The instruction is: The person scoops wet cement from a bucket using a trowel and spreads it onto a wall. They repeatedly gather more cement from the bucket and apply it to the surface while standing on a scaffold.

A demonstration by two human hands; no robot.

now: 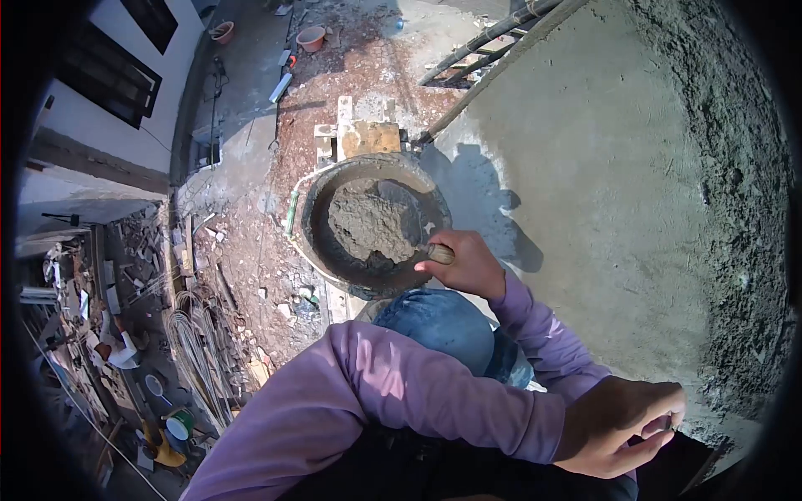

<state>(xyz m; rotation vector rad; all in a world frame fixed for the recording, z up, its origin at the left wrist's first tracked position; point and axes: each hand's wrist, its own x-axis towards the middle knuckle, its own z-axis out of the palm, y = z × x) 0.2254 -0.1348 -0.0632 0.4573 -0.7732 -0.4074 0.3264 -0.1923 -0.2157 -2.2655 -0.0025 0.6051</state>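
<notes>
My right hand [469, 262] is closed round the wooden handle of a trowel [441, 254] at the near right rim of a dark bucket [320, 265]. Grey wet mortar [368, 221] fills part of the bucket, and the trowel's grey blade seems to lie against it. Crossing in front of the right arm, my left arm reaches to the lower right. There my left hand [614, 424] has its fingers curled close to the wall's lower part. A small dark bit shows between these fingers, too hidden to name.
On the right rises a wall [593, 192] of smooth grey plaster, rough at its far side. Bamboo poles [493, 33] lean at the top. Wooden planks [345, 117] lie under the bucket. Rubble, a coil of cable [196, 355] and a pink basin [311, 38] lie on the ground.
</notes>
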